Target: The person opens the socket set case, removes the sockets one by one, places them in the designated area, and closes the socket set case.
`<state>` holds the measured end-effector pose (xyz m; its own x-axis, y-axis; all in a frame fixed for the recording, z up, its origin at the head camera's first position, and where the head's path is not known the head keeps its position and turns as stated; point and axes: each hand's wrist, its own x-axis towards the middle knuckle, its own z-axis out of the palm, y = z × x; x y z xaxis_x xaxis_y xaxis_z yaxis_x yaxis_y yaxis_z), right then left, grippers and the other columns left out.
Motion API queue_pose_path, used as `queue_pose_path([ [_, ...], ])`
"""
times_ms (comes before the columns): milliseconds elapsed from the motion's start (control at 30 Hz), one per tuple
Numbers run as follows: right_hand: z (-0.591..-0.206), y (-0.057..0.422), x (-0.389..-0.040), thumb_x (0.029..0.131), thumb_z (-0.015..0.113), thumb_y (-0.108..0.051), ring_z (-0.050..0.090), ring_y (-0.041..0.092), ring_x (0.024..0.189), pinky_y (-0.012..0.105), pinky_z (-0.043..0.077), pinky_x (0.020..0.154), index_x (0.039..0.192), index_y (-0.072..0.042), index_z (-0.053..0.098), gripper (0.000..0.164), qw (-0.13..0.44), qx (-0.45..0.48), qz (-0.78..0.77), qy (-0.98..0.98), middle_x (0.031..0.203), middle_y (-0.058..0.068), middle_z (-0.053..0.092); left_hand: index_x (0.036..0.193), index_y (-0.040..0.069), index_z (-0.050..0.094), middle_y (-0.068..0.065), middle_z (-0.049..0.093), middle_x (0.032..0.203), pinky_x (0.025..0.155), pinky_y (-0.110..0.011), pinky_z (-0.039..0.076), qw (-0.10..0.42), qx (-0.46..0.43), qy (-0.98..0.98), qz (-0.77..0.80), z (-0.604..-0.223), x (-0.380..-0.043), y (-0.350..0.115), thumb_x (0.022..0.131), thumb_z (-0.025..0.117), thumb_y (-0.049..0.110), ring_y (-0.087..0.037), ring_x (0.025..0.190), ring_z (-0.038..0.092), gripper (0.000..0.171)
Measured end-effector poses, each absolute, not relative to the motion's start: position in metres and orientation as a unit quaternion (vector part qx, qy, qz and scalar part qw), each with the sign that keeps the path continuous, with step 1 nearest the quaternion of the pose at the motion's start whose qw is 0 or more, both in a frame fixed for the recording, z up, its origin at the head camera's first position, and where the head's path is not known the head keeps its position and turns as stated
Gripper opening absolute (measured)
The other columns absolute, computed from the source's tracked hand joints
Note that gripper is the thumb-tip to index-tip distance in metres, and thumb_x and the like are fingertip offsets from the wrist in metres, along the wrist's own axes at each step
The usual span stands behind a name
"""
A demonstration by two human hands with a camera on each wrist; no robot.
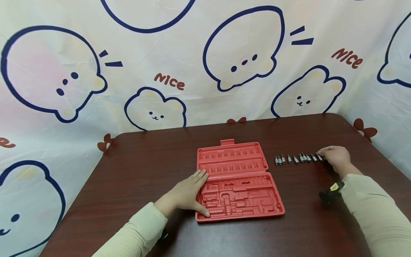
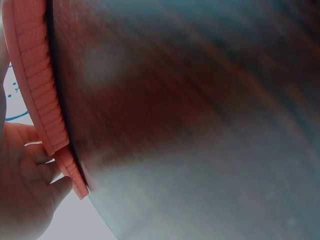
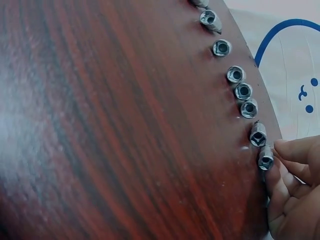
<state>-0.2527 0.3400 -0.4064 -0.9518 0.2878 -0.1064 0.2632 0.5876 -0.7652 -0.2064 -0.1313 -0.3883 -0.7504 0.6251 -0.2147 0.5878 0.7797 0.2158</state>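
A red plastic tool case [image 1: 239, 175] lies unfolded flat on the table, its moulded recesses facing up. My left hand [image 1: 189, 191] rests on the case's left side with fingers straight and thumb over the near corner; in the left wrist view, fingers show beside the case's ribbed side wall [image 2: 35, 75]. Right of the case runs a row of small silver bit sockets [image 1: 296, 159]. At the row's right end, my right hand [image 1: 338, 157] pinches the last bit socket [image 3: 266, 159] between thumb and fingertips. Its square drive hole faces the right wrist camera.
The dark brown wooden table [image 1: 154, 160] carries everything. Behind it hangs a white cloth [image 1: 192, 53] printed with cartoon bears. A black strap with a yellow label [image 1: 334, 187] hangs at the right sleeve cuff. Another bit socket [image 3: 258, 134] lies right beside the pinched one.
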Motion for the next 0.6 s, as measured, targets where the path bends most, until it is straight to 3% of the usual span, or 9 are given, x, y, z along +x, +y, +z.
queue_pose_path([
  [267, -0.396, 0.335, -0.253, 0.087, 0.048, -0.023, 0.047, 0.006, 0.065, 0.026, 0.044, 0.056, 0.106, 0.011, 0.051, 0.040, 0.025, -0.144, 0.462, -0.875, 0.079, -0.001, 0.052, 0.138, 0.005, 0.017, -0.011, 0.012, 0.142, 0.099, -0.039, 0.022, 0.142, 0.318, 0.935, 0.069, -0.391, -0.206, -0.132, 0.052, 0.058, 0.073, -0.023, 0.129, 0.007, 0.117],
  [367, -0.389, 0.325, -0.255, 0.087, 0.048, -0.027, 0.048, 0.009, 0.069, 0.028, 0.044, 0.059, 0.109, 0.010, 0.048, 0.043, 0.021, -0.139, 0.471, -0.871, 0.088, 0.007, 0.052, 0.138, 0.006, 0.017, -0.010, 0.012, 0.143, 0.099, -0.039, 0.022, 0.148, 0.314, 0.935, 0.070, -0.391, -0.206, -0.132, 0.051, 0.058, 0.073, -0.022, 0.129, 0.007, 0.117],
  [500, -0.381, 0.303, -0.261, 0.088, 0.047, -0.028, 0.049, 0.027, 0.088, 0.037, 0.043, 0.072, 0.113, 0.011, 0.044, 0.047, 0.002, -0.125, 0.487, -0.865, 0.108, 0.023, 0.045, 0.138, 0.006, 0.018, -0.009, 0.012, 0.143, 0.099, -0.040, 0.022, 0.154, 0.308, 0.936, 0.075, -0.390, -0.207, -0.130, 0.051, 0.059, 0.072, -0.022, 0.129, 0.007, 0.117],
  [600, -0.377, 0.284, -0.267, 0.088, 0.048, -0.027, 0.044, 0.035, 0.100, 0.043, 0.039, 0.082, 0.116, 0.011, 0.042, 0.047, -0.018, -0.108, 0.504, -0.857, 0.115, 0.027, 0.041, 0.138, 0.007, 0.017, -0.009, 0.012, 0.143, 0.099, -0.041, 0.022, 0.157, 0.306, 0.936, 0.075, -0.389, -0.207, -0.129, 0.050, 0.059, 0.071, -0.022, 0.129, 0.006, 0.117],
])
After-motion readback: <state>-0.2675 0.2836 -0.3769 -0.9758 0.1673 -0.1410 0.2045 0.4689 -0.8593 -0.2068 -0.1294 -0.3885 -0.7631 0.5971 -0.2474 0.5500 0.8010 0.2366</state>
